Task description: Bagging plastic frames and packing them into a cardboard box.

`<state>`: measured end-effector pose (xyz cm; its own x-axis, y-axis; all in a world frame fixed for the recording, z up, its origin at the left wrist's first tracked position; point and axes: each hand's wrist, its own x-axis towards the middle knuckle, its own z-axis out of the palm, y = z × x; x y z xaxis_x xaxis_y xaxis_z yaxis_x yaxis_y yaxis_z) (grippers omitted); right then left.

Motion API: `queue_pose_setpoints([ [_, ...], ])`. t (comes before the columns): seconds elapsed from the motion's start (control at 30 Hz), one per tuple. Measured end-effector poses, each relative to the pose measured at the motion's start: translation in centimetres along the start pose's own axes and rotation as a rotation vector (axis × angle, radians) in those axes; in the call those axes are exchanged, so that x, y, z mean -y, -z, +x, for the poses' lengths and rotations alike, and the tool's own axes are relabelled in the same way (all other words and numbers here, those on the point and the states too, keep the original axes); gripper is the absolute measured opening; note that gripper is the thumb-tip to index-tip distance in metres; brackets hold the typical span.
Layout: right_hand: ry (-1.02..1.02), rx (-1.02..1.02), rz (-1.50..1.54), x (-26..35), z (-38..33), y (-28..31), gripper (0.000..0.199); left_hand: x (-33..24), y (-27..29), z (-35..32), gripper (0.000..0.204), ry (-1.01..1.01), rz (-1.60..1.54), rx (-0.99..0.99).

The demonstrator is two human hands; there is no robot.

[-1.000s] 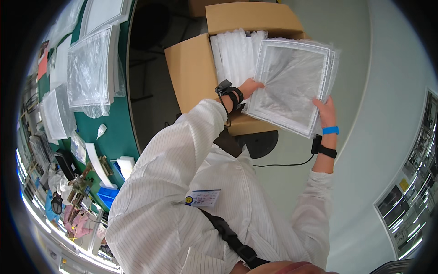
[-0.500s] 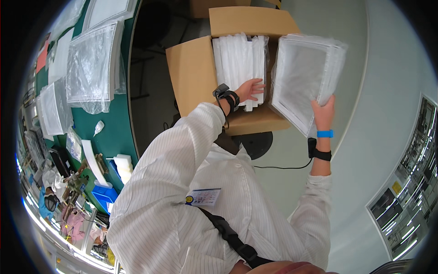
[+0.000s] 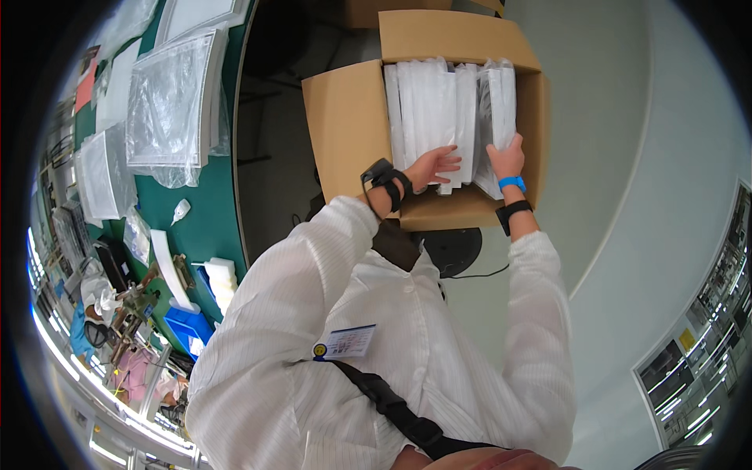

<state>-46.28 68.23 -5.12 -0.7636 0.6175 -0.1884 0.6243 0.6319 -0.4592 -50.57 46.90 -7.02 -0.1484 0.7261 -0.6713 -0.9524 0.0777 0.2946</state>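
Observation:
An opened cardboard box (image 3: 467, 30) holds a row of white flat panels (image 3: 427, 98) in clear plastic bags, standing on edge side by side. My right hand (image 3: 507, 159) is closed on the near end of a plastic-wrapped panel (image 3: 501, 98), which stands upright inside the box at the right end of the row. My left hand (image 3: 433, 168) reaches over the near ends of the other panels, fingers stretched out and apart. It grips nothing; whether its fingertips touch the panels, I cannot tell.
To the left runs a green worktable (image 3: 205, 207) with more plastic-wrapped panels (image 3: 174, 102), a small white bottle (image 3: 181, 210) and a blue bin (image 3: 188, 325). A box flap (image 3: 345, 129) sticks out leftward. A round black stool base (image 3: 458, 249) shows below the box.
My right hand has moved left and brought the wrapped panel from outside the box's right side into it, turning it on edge. My left hand stays over the row, still open.

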Motion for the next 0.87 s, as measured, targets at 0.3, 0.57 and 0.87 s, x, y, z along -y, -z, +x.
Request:
queue_pose_setpoints([
  [0.3,-0.064,0.188,0.281,-1.2,0.2,-6.6,0.083,3.4,5.3,-12.8,0.060,-0.038,0.024,-0.067],
  [0.57,-0.247,0.061,0.308,-1.9,-0.4,-7.1,0.070,-0.3,10.8,-27.8,0.041,-0.719,-0.096,-0.871],
  [0.87,-0.304,0.135,0.275,-2.2,-3.2,-7.5,0.069,-14.3,21.5,-41.9,0.058,-0.856,-0.305,-1.337],
])
